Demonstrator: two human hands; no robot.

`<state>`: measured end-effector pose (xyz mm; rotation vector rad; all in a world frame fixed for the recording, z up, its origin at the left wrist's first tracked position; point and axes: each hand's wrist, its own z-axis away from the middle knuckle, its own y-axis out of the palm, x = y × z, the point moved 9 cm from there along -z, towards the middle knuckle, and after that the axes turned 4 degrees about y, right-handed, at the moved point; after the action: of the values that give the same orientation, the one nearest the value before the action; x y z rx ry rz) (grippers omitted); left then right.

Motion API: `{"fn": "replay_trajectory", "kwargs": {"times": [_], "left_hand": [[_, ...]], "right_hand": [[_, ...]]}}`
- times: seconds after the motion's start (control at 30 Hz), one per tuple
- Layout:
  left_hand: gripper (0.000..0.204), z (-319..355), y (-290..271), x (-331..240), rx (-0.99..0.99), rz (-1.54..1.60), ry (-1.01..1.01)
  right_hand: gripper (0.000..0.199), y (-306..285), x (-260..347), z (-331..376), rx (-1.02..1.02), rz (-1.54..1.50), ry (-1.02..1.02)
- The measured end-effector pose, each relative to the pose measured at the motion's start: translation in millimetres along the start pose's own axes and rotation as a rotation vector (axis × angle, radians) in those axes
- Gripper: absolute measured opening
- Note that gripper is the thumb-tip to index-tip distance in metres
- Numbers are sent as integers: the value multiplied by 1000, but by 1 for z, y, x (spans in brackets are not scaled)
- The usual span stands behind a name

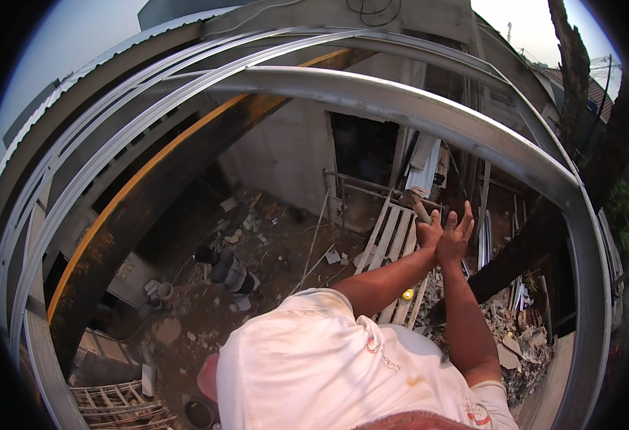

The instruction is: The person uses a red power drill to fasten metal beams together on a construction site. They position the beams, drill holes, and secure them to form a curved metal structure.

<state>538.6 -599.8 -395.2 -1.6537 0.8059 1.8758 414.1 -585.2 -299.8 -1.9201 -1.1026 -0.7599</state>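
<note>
Best to grip the short, tan-handled tool with a dark, hammer-like head [421, 210] firmly, with the fingers of the left hand [429, 231] seemingly clamped around its handle and the head beyond them, and to place the right hand [454, 241], fingers spread apart just beside, clear of any swing. Below the fingers, flat, pale, seemingly wooden slats [384, 236]; lower right of them, jagged grey rubble [522, 351]; above, a smooth, silvery metal beam [400, 99].
</note>
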Motion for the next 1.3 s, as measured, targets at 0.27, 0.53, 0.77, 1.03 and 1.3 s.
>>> {"fn": "replay_trajectory", "kwargs": {"times": [0.27,0.53,0.77,1.03,1.3], "left_hand": [[61,7,-38,5,-126,-36,29],[69,-29,-52,28,-151,-141,57],[60,-53,5,59,66,458,-77],[67,-101,10,12,-46,-74,21],[66,-129,54,63,207,-139,-179]], "right_hand": [[57,2,33,13,3,-62,-16],[61,27,8,53,230,131,-58],[64,50,26,-21,72,85,23],[62,66,-33,-6,172,297,141],[63,75,-40,-58,-11,330,300]]}}
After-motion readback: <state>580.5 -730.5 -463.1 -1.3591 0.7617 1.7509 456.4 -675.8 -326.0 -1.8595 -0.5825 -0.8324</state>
